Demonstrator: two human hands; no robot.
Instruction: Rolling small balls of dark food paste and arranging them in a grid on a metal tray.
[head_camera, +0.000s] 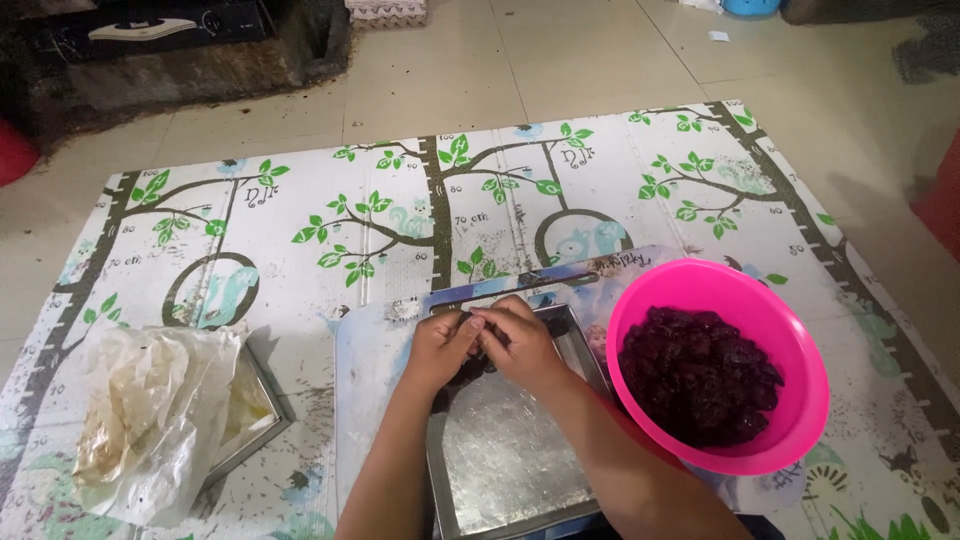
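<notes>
While I pinch a small dark lump (478, 330) between the fingertips of both hands, it looks soft, sticky and light, best taken gently at its edges. My left hand (440, 350) and right hand (520, 345) each close a grip on it above the far end of the metal tray (510, 460). A pink bowl (800, 330) of dark pieces sits just right; a crumpled plastic bag (150, 420) lies left on the floor mat (300, 230).

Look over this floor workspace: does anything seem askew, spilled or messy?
A crumpled, stained plastic sheet lies draped over a tilted metal tray at left, and the mat around it looks smudged. Nothing has spilled from the pink bowl.
</notes>
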